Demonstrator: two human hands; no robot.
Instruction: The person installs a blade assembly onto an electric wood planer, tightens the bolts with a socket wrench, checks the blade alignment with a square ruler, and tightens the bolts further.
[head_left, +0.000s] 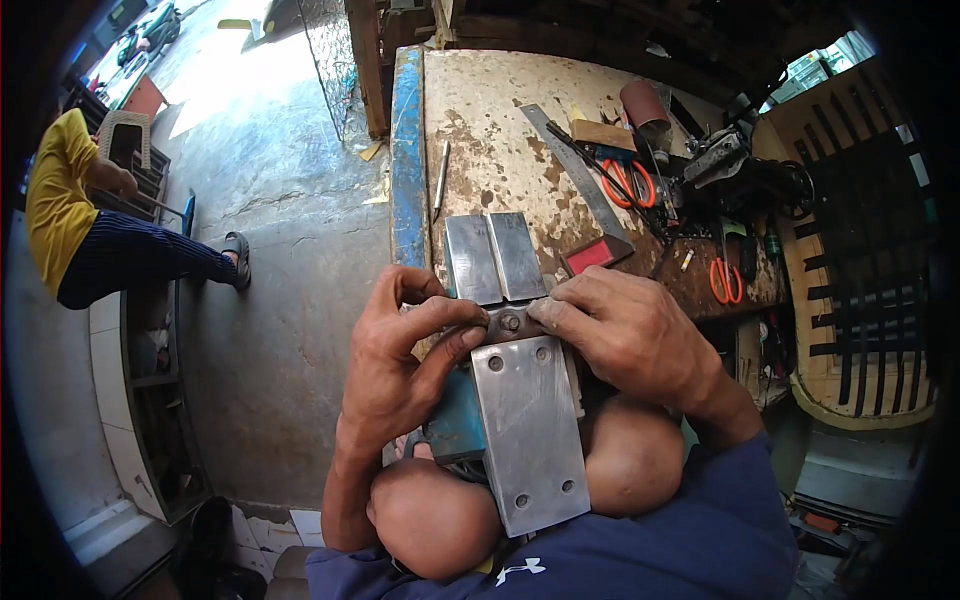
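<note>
So the small dark metal piece [500,336] is held at its ends by the left fingers [458,318] and right fingers [560,312], bolt [510,322] showing mid-face. Just beyond the fingers: shiny grooved metal block [473,262]. Nearside: flat scuffed grey plate [530,430], lengthwise, round recess near each corner

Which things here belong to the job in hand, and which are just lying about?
Likely in use:
- dark metal strip with central bolt, pinched by left hand and right hand
- flat grey metal plate with four round recesses

Apparently lying about:
- slim silver pen-like tool
- long grey metal ruler
- rust-red roll
- rectangular tan block
</note>
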